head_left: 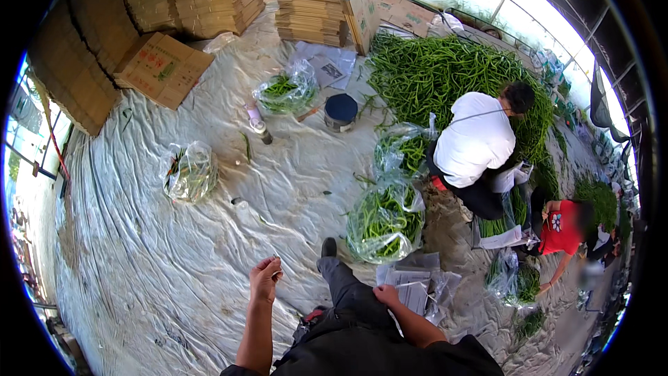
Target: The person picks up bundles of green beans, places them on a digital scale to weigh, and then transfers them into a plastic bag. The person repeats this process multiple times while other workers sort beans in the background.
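My left hand (265,280) is raised over the pale ground sheet, its fingers closed in a pinch. Something small and whitish shows at the fingertips, too small to name. Beside my right thigh, my right hand (387,296) is closed; what it holds, if anything, is hidden. Close to it on the floor lie clear plastic bags with printed paper (410,292). Just beyond stands a clear bag full of long green peppers (386,223), with another pepper bag (403,150) behind it.
A person in white (480,139) crouches by a large pepper heap (445,69); a person in red (560,226) bends farther right. Stacked flat cartons (313,0) line the back. A dark-topped bucket (341,111), a bottle (259,125) and a bag (191,173) stand on the sheet.
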Available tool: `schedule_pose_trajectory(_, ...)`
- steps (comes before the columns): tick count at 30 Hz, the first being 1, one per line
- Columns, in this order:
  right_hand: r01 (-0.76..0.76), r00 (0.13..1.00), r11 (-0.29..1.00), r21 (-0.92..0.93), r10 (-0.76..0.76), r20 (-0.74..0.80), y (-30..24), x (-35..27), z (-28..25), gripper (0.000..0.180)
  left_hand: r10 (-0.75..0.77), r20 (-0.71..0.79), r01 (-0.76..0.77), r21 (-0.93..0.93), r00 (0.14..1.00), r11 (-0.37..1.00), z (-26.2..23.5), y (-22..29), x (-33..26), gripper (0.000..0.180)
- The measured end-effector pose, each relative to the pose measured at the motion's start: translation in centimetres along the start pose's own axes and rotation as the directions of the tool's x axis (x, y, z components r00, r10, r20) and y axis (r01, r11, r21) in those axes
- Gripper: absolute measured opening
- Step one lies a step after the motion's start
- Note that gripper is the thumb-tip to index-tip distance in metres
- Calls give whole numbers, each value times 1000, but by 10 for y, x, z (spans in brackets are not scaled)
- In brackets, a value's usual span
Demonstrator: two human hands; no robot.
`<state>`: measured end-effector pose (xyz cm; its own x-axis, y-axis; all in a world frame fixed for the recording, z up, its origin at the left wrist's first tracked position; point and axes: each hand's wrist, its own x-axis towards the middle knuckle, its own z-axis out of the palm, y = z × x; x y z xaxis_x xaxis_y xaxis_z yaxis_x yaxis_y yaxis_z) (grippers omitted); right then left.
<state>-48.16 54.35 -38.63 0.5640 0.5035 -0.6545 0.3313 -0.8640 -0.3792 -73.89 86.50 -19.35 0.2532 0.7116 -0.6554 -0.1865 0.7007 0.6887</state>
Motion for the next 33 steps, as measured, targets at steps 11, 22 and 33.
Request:
schedule_pose_trajectory(11,76,997,993,91,-75,-11,-173,213,-109,36,147,-109,-130,148,983,980,92,153,188,14)
schedule_pose_trajectory(22,-116,993,927,356,118,18,-363,372,-208,31,498,177,-477,662,849,577,261,318,433,20)
schedule_pose_trajectory(33,-148,972,916,374,204,-114,-414,437,-285,30,612,305,-683,368,730,631,483,458,565,25)
